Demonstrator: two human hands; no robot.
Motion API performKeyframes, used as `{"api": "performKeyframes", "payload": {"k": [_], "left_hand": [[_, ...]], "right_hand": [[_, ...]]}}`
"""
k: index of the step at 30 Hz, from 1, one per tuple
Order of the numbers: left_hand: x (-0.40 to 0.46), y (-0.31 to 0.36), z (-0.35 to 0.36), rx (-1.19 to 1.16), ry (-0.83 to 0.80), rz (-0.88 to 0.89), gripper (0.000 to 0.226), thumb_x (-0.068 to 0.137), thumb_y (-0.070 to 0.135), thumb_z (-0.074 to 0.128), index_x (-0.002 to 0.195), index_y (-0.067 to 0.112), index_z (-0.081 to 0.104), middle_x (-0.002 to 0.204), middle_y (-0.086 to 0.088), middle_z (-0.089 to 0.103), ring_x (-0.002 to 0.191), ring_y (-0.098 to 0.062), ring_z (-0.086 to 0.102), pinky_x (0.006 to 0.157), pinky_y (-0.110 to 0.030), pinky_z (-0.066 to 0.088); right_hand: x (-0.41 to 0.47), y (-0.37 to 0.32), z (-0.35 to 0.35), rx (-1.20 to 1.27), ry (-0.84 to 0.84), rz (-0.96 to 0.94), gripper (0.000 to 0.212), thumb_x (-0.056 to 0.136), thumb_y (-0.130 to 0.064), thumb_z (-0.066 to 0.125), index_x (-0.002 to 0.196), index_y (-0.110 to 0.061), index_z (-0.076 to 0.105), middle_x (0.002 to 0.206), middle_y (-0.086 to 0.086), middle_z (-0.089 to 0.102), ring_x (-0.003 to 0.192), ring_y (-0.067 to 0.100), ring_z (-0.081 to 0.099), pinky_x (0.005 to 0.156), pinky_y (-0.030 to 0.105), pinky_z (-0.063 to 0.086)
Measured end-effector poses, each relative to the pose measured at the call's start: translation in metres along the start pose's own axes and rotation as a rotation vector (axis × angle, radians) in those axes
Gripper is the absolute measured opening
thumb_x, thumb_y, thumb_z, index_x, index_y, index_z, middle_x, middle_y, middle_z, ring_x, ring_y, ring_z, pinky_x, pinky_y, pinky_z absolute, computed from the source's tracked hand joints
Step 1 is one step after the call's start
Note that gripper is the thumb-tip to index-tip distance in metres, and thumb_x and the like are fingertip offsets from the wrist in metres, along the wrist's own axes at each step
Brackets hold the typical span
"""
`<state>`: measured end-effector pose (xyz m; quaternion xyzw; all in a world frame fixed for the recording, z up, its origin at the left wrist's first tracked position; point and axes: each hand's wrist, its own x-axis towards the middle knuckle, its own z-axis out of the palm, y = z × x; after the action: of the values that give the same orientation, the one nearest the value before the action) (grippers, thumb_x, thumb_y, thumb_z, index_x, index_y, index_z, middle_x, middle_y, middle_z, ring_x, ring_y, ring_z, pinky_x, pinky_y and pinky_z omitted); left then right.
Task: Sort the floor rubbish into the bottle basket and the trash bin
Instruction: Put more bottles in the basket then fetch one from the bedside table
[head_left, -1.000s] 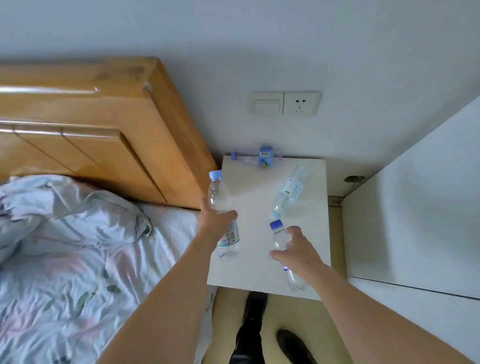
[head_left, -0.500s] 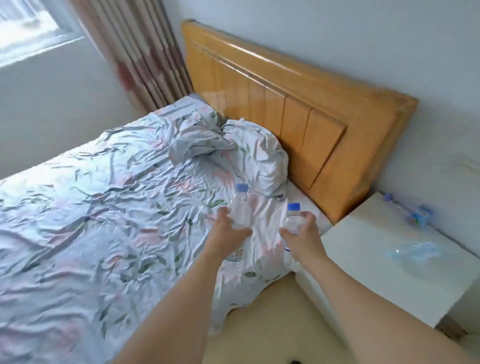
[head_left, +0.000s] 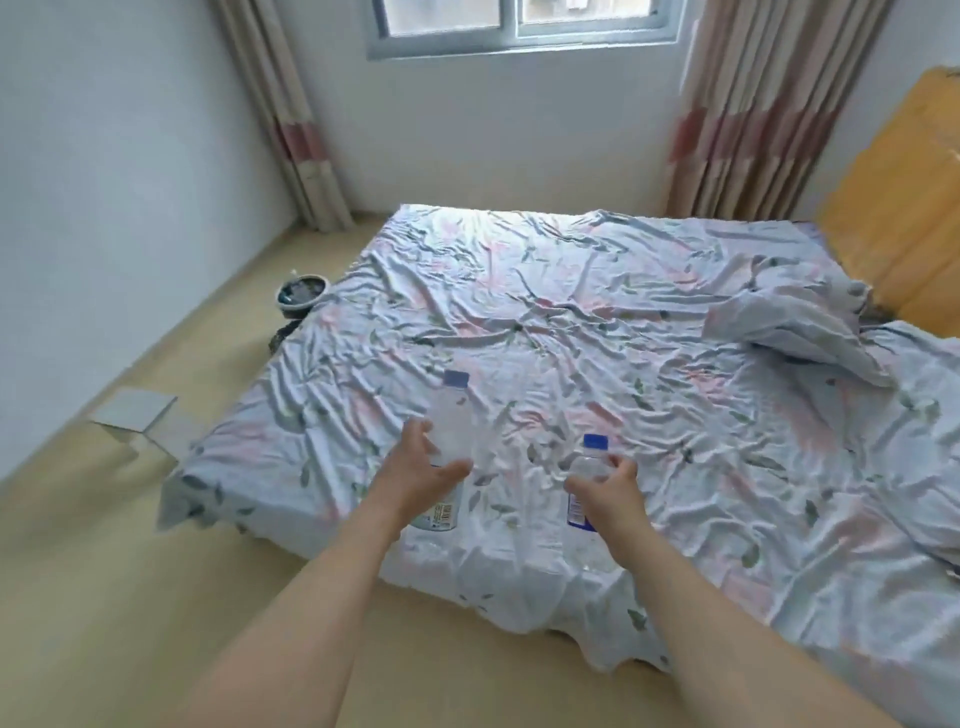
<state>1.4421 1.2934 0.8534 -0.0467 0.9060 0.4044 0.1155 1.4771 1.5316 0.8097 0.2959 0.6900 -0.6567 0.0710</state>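
Note:
My left hand grips a clear plastic bottle with a blue cap, held upright in front of me. A second clear bottle, also blue-capped and with a blue label, sits upright in my right hand. Both hands are stretched out over the near edge of the bed. A dark round bin with things inside stands on the floor beyond the bed's far left side. No basket shows in this view.
The bed with its rumpled floral sheet fills the middle and right. A white box stands on the beige floor at the left. Curtains frame the window in the far wall. The wooden headboard is at the right.
My view has swung left from the white nightstand and headboard to the bed, window and floor. Both hands keep hold of their bottles, carried along with the turn.

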Motion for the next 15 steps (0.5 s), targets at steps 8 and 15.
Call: {"api": "performKeyframes", "payload": {"k": [8,15], "left_hand": [[0.018,-0.152,-0.176,-0.225,0.285,-0.266,0.067,0.078,0.026,0.074,0.13,0.019,0.032,0.12,-0.003,0.05,0.1,-0.019,0.053,0.067,-0.027,0.042],[0.064,-0.237,-0.28,-0.31,0.454,-0.336,0.065,0.077,0.035,0.076,0.127,0.021,0.036,0.115,-0.002,0.052,0.099,-0.018,0.054,0.083,-0.032,0.042]], "right_hand": [[-0.015,-0.059,0.256,-0.131,-0.295,-0.125,0.064,0.081,-0.014,0.068,0.13,-0.024,0.027,0.119,0.008,0.046,0.094,0.023,0.056,0.072,0.034,0.05],[0.005,-0.089,0.419,-0.199,-0.403,-0.159,0.066,0.084,-0.025,0.066,0.137,-0.027,0.026,0.118,0.004,0.052,0.09,0.019,0.061,0.075,0.036,0.053]]}}
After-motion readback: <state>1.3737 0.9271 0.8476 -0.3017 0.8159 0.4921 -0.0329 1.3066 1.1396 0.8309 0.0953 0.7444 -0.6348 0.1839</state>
